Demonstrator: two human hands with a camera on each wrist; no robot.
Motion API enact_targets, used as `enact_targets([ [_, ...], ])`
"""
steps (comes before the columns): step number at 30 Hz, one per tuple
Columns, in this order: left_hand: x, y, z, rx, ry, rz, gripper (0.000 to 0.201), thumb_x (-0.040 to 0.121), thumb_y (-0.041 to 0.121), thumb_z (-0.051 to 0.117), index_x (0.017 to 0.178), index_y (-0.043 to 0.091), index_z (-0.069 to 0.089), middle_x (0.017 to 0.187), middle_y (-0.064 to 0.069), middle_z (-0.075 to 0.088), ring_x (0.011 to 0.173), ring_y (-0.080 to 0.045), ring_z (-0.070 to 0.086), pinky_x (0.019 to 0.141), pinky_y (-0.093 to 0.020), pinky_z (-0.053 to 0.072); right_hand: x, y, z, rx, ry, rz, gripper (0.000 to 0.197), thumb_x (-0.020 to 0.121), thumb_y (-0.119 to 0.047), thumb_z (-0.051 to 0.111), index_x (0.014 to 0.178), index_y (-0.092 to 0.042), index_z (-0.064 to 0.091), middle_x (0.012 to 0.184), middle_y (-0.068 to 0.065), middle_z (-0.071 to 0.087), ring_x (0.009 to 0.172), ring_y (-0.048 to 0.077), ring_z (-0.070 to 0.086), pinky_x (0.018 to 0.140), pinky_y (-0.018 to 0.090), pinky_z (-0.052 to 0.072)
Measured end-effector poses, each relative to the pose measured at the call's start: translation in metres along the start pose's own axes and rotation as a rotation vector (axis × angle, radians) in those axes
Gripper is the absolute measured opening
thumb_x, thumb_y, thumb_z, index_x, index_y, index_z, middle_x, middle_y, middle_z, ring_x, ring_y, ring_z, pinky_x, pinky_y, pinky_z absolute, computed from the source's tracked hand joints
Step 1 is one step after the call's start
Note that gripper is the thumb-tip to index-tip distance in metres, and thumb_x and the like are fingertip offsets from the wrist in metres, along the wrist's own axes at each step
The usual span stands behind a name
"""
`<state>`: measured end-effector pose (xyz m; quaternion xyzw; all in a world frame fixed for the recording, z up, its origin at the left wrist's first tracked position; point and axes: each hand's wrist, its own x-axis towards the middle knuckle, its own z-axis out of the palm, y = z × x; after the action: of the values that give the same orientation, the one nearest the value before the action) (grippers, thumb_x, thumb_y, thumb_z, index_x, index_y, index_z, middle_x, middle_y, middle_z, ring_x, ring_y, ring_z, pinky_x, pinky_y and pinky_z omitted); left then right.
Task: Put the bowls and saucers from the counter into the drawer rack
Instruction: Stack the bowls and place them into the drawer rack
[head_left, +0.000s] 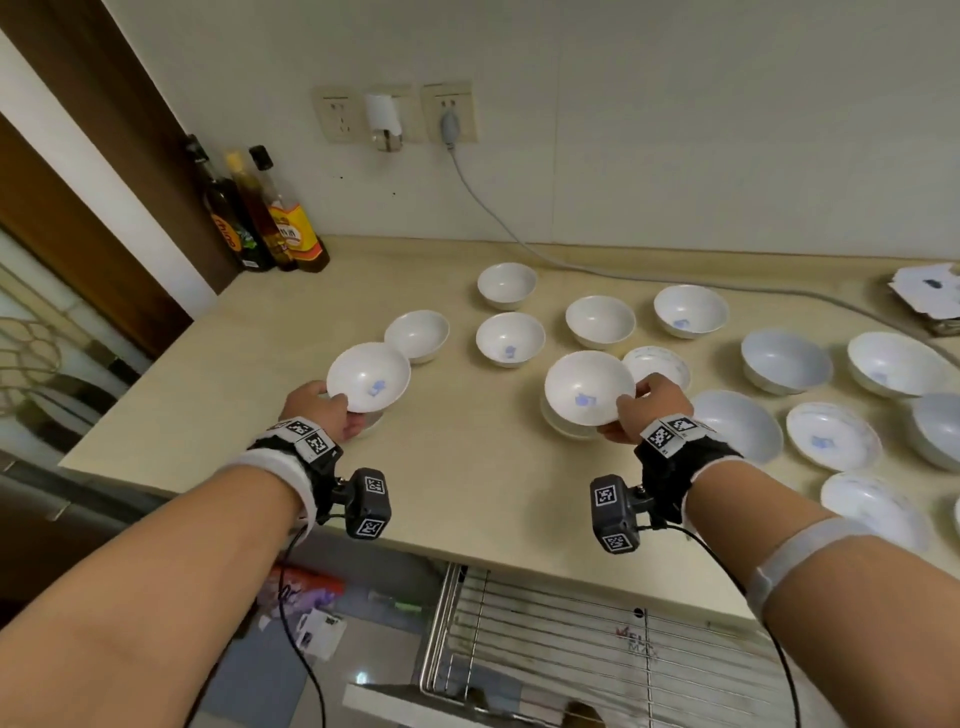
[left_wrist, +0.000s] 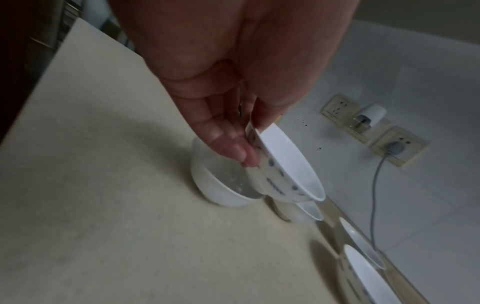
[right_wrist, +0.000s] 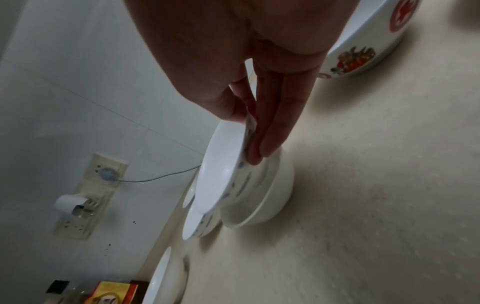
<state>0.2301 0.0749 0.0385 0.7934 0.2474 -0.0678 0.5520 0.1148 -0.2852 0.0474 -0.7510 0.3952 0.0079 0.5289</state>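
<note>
My left hand (head_left: 332, 410) pinches the near rim of a white bowl with a blue mark (head_left: 369, 376), lifted just above another white bowl (left_wrist: 218, 189) on the beige counter (head_left: 467, 478); the left wrist view shows the held bowl (left_wrist: 283, 170) tilted, thumb inside, fingers (left_wrist: 228, 144) outside. My right hand (head_left: 636, 410) pinches the rim of a second marked bowl (head_left: 589, 387), raised over a stacked white bowl (right_wrist: 262, 197); the right wrist view shows that held bowl (right_wrist: 223, 170) tilted. Several more bowls and saucers (head_left: 834, 436) stand across the counter. The wire drawer rack (head_left: 597, 649) lies open below the counter's front edge.
Sauce bottles (head_left: 260, 218) stand in the back left corner. A grey cable (head_left: 498, 223) runs from the wall socket along the counter's back. A large bowl with red print (right_wrist: 369, 37) sits near my right hand. Papers (head_left: 930, 291) lie at the far right.
</note>
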Motion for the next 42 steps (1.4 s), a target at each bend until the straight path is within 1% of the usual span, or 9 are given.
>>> enact_targets([
  [7, 0.018, -0.018, -0.016, -0.009, 0.002, -0.076, 0.041, 0.095, -0.006, 0.046, 0.130, 0.009, 0.061, 0.098, -0.028, 0.067, 0.058, -0.026, 0.066, 0.037, -0.022, 0.054, 0.009, 0.011, 0.017, -0.057, 0.039, 0.028, 0.023, 0.085, -0.003, 0.050, 0.107, -0.010, 0.047, 0.104, 0.017, 0.058, 0.055, 0.030, 0.064, 0.039, 0.031, 0.057],
  [11, 0.030, -0.023, -0.019, -0.012, -0.013, -0.101, 0.043, 0.096, -0.005, 0.046, 0.135, 0.007, 0.059, 0.091, -0.026, 0.069, 0.063, -0.029, 0.067, 0.046, -0.028, 0.060, 0.008, 0.011, 0.022, -0.055, 0.027, 0.057, 0.026, 0.086, -0.002, 0.048, 0.110, -0.012, 0.044, 0.112, 0.022, 0.059, 0.078, 0.042, 0.070, 0.032, 0.022, 0.048],
  [15, 0.039, -0.028, -0.022, 0.035, 0.006, -0.094, 0.042, 0.093, -0.002, 0.045, 0.128, 0.007, 0.065, 0.072, -0.018, 0.066, 0.065, -0.031, 0.065, 0.078, -0.045, 0.061, 0.010, 0.014, 0.028, -0.020, 0.029, 0.101, 0.028, 0.087, -0.003, 0.047, 0.113, -0.012, 0.043, 0.113, 0.027, 0.064, 0.078, 0.038, 0.072, 0.032, 0.019, 0.046],
  [18, 0.040, -0.031, -0.024, 0.104, 0.010, -0.082, 0.041, 0.089, 0.003, 0.044, 0.120, 0.009, 0.070, 0.067, -0.015, 0.063, 0.063, -0.029, 0.058, 0.066, -0.036, 0.056, 0.014, 0.017, 0.036, 0.055, 0.088, 0.128, 0.027, 0.088, -0.005, 0.048, 0.113, -0.012, 0.041, 0.105, 0.026, 0.064, 0.069, 0.037, 0.072, 0.049, 0.033, 0.059],
  [21, 0.038, -0.030, -0.024, 0.083, -0.014, -0.105, 0.047, 0.090, 0.004, 0.044, 0.130, 0.016, 0.066, 0.086, -0.015, 0.068, 0.074, -0.034, 0.067, 0.077, -0.043, 0.061, 0.018, 0.018, 0.042, 0.137, 0.012, 0.175, 0.037, 0.090, -0.006, 0.044, 0.127, -0.005, 0.044, 0.081, 0.016, 0.060, 0.074, 0.044, 0.073, 0.075, 0.053, 0.061],
  [24, 0.034, -0.028, -0.020, -0.109, -0.109, -0.179, 0.053, 0.095, -0.003, 0.040, 0.140, 0.018, 0.057, 0.117, -0.020, 0.062, 0.080, -0.040, 0.071, 0.083, -0.047, 0.059, 0.018, 0.019, 0.045, 0.136, -0.039, 0.183, 0.041, 0.088, -0.005, 0.042, 0.129, -0.001, 0.047, 0.080, 0.014, 0.059, 0.075, 0.047, 0.073, 0.078, 0.056, 0.060],
  [32, -0.009, -0.018, 0.028, -0.173, -0.381, -0.152, 0.047, 0.099, -0.006, 0.045, 0.141, 0.010, 0.056, 0.131, -0.027, 0.055, 0.087, -0.046, 0.067, 0.083, -0.050, 0.059, -0.014, -0.022, 0.057, 0.226, -0.112, 0.115, 0.045, 0.091, -0.003, 0.047, 0.136, -0.011, 0.048, 0.124, 0.021, 0.053, 0.090, 0.051, 0.069, 0.053, 0.042, 0.063],
  [36, -0.035, -0.021, 0.058, -0.123, -0.538, -0.136, 0.042, 0.101, 0.000, 0.048, 0.139, 0.014, 0.058, 0.137, -0.023, 0.058, 0.082, -0.044, 0.071, 0.061, -0.040, 0.065, -0.030, -0.051, 0.071, 0.108, -0.243, -0.031, 0.043, 0.092, -0.003, 0.042, 0.134, -0.010, 0.050, 0.115, 0.024, 0.062, 0.067, 0.038, 0.072, 0.047, 0.031, 0.059],
  [42, -0.052, -0.023, 0.074, -0.122, -0.645, -0.191, 0.038, 0.107, 0.028, 0.042, 0.144, 0.024, 0.048, 0.143, -0.014, 0.051, 0.091, -0.050, 0.072, 0.070, -0.042, 0.065, -0.042, -0.056, 0.090, -0.008, -0.253, 0.013, 0.030, 0.092, -0.001, 0.039, 0.116, -0.013, 0.054, 0.099, 0.022, 0.064, 0.056, 0.035, 0.069, 0.039, 0.031, 0.056],
])
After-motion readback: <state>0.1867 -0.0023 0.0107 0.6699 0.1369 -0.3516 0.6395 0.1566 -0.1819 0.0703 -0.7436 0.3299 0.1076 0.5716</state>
